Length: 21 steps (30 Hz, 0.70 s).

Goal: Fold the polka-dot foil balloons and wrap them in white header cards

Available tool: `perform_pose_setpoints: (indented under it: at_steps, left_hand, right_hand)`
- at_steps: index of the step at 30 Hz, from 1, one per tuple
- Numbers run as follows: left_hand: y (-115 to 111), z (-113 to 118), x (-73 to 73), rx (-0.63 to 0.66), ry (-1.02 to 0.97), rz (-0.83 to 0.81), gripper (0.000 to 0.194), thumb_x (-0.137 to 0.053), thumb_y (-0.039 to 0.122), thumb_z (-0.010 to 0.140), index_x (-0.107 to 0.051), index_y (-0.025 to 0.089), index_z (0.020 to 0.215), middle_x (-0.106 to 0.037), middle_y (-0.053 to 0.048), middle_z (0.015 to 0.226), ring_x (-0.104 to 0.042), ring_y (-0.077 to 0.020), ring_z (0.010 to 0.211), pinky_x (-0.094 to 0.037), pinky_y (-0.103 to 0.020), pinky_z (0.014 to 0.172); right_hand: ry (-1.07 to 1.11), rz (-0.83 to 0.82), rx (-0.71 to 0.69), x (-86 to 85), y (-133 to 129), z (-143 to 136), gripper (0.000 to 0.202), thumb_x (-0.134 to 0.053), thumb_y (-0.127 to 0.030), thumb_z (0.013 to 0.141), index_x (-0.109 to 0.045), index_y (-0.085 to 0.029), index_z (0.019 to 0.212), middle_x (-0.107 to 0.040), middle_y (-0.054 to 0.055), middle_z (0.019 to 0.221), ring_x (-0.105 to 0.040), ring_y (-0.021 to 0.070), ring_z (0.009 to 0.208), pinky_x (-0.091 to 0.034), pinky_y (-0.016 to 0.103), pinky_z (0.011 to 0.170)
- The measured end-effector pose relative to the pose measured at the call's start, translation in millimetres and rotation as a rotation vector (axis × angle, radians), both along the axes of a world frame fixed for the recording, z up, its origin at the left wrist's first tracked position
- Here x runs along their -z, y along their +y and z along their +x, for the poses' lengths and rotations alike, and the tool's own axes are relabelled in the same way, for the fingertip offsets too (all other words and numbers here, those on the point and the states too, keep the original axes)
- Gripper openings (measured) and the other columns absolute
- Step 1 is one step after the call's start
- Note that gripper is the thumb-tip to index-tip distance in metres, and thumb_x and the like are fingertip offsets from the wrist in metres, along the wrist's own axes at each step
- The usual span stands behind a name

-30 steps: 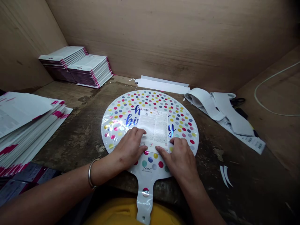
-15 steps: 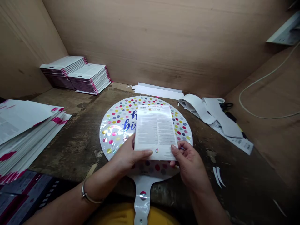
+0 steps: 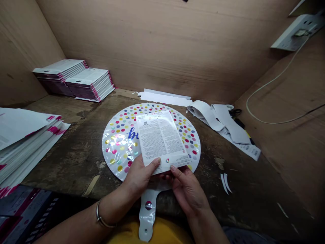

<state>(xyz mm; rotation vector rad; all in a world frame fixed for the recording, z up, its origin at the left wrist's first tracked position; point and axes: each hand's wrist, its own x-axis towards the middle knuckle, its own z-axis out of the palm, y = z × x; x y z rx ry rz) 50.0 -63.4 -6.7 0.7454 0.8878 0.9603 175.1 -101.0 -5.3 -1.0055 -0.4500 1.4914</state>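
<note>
A white printed packet (image 3: 162,139), with fine text and a small round logo, is held by its lower edge above a round dotted foil balloon (image 3: 114,145). My left hand (image 3: 138,174) grips the packet's lower left corner, thumb on top. My right hand (image 3: 186,186) pinches its bottom edge, thumb on top and the other fingers partly hidden beneath. The packet covers part of the balloon's blue lettering. Toward my body runs the balloon's pale tail (image 3: 147,217).
Stacks of white and pink packets stand at the back left (image 3: 88,83) and left (image 3: 30,142). White label strips (image 3: 228,125) lie at the right beside black scissors (image 3: 236,112). Paper strips (image 3: 165,98) rest along the back wall. A power strip (image 3: 297,32) hangs upper right.
The packet has tilted, its top leaning left. My right hand has shifted left along the bottom edge, closer to my left hand. The whole view has shifted slightly.
</note>
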Motion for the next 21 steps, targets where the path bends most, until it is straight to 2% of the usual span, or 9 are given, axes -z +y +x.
perform_pose_setpoints:
  at_steps: [3,5,6,8,10,12,14,15,21]
  left_hand:
    - [-0.3,-1.3,0.4,0.013,0.031,0.049,0.048,-0.071,0.038,0.073,-0.059,0.011,0.111,-0.067,-0.013,0.108,-0.066,-0.0281,0.091,-0.056,-0.038,0.074]
    - [0.8,-3.0,1.4,-0.002,0.051,0.087,0.046,-0.070,0.038,0.074,-0.060,0.012,0.111,-0.066,-0.013,0.111,-0.064,-0.0287,0.097,-0.054,-0.040,0.081]
    - [1.5,-3.9,2.1,-0.011,0.057,0.102,0.046,-0.069,0.038,0.075,-0.060,0.012,0.112,-0.065,-0.013,0.113,-0.063,-0.0289,0.101,-0.052,-0.042,0.085]
    - [2.8,-5.4,3.6,-0.032,0.066,0.119,0.046,-0.068,0.036,0.076,-0.059,0.013,0.114,-0.064,-0.013,0.117,-0.059,-0.0290,0.108,-0.048,-0.044,0.093]
    - [3.3,-6.0,4.5,-0.035,0.077,0.117,0.047,-0.068,0.035,0.076,-0.058,0.012,0.115,-0.063,-0.013,0.118,-0.058,-0.0289,0.110,-0.045,-0.046,0.096]
    - [2.7,-5.6,3.8,-0.033,0.094,0.126,0.046,-0.067,0.034,0.077,-0.058,0.012,0.116,-0.063,-0.012,0.118,-0.059,-0.0279,0.109,-0.044,-0.045,0.097]
    - [1.4,-4.4,1.8,-0.023,0.104,0.155,0.044,-0.066,0.033,0.078,-0.058,0.013,0.116,-0.063,-0.011,0.119,-0.059,-0.0262,0.110,-0.043,-0.042,0.099]
    - [0.5,-3.6,0.5,-0.014,0.104,0.169,0.042,-0.065,0.033,0.079,-0.058,0.013,0.116,-0.063,-0.010,0.119,-0.058,-0.0255,0.110,-0.043,-0.041,0.099]
    - [-4.7,-1.1,-3.2,0.029,0.177,0.194,0.036,-0.065,0.034,0.079,-0.062,0.013,0.108,-0.066,-0.010,0.113,-0.061,-0.0257,0.105,-0.044,-0.040,0.097]
  right_hand:
    - [0.014,-0.005,-0.055,4.0,-1.3,5.2,0.051,-0.070,-0.025,0.071,-0.054,-0.025,0.119,-0.067,0.003,0.105,-0.061,0.0134,0.074,-0.052,0.026,0.066]
    - [-0.127,0.004,-0.105,3.1,-2.8,14.4,0.051,-0.067,-0.030,0.074,-0.052,-0.023,0.122,-0.066,0.006,0.106,-0.062,0.0158,0.075,-0.052,0.031,0.068]
    - [-0.272,0.020,-0.087,1.2,-3.5,20.2,0.052,-0.066,-0.033,0.075,-0.050,-0.022,0.123,-0.066,0.007,0.106,-0.062,0.0179,0.078,-0.053,0.034,0.070]
    - [-0.717,0.091,0.057,-4.8,-4.4,32.2,0.051,-0.065,-0.035,0.076,-0.050,-0.021,0.123,-0.063,0.009,0.106,-0.060,0.0216,0.086,-0.051,0.039,0.076]
    - [-1.219,0.265,0.177,-12.2,-4.7,41.1,0.041,-0.065,-0.031,0.077,-0.055,-0.023,0.115,-0.060,0.009,0.106,-0.056,0.0236,0.094,-0.047,0.043,0.085]
    - [-1.545,0.499,0.085,-18.6,-4.1,43.9,0.028,-0.062,-0.023,0.079,-0.061,-0.023,0.107,-0.057,0.008,0.106,-0.052,0.0238,0.100,-0.044,0.043,0.090]
    - [-1.632,0.671,-0.099,-22.1,-2.4,40.2,0.022,-0.057,-0.017,0.082,-0.062,-0.023,0.103,-0.056,0.008,0.102,-0.051,0.0223,0.098,-0.045,0.039,0.088]
    - [-1.632,0.703,-0.150,-22.8,-1.1,36.8,0.021,-0.055,-0.015,0.083,-0.061,-0.022,0.101,-0.056,0.008,0.100,-0.052,0.0215,0.096,-0.046,0.037,0.085]
    - [-1.475,0.576,-0.253,-27.2,0.5,23.6,0.009,-0.052,-0.015,0.083,-0.058,-0.020,0.081,-0.056,0.007,0.093,-0.054,0.0204,0.091,-0.047,0.033,0.079]
